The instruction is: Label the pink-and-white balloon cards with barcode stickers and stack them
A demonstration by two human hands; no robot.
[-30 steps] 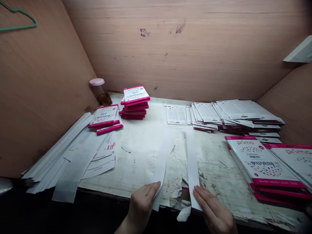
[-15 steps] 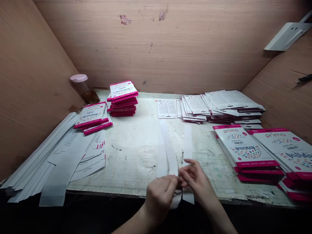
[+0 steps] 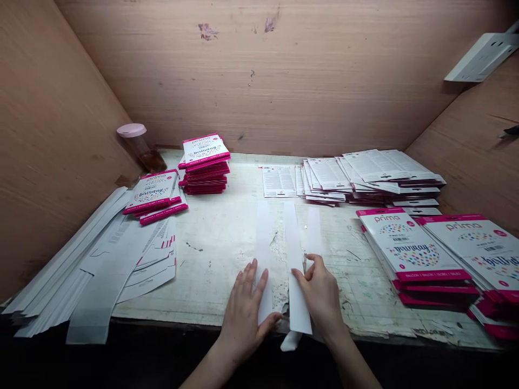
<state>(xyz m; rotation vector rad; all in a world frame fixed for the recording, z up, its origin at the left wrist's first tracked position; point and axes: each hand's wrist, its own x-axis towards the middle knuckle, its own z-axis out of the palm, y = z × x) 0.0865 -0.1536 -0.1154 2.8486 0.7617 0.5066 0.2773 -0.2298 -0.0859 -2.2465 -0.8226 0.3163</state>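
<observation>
My left hand (image 3: 245, 308) lies flat near the table's front edge, fingers spread. Its fingers rest on and beside a long white paper strip (image 3: 264, 232). To the right, my right hand (image 3: 323, 294) pinches the right edge of a second white strip (image 3: 299, 302), thumb on top and fingers curled. This strip runs lengthwise away from me, and its near end reaches the table edge. A third white strip (image 3: 313, 229) is partly hidden behind my right hand. Below the second strip, a crumpled white piece (image 3: 291, 341) hangs over the edge.
Pink-and-white "prima birthday" packets stand in stacks at back left (image 3: 205, 175), left (image 3: 156, 194) and right (image 3: 413, 248). More packets (image 3: 328, 175) lie face down at the back. A bundle of white strips (image 3: 60, 281) lies left, near a pink-lidded cup (image 3: 135, 138). Wooden walls (image 3: 243, 108) enclose the table.
My hands were together over the strips; now they are apart. The left has opened flat to the left. The middle strip, bent before, now lies straight, and the left strip sits farther left.
</observation>
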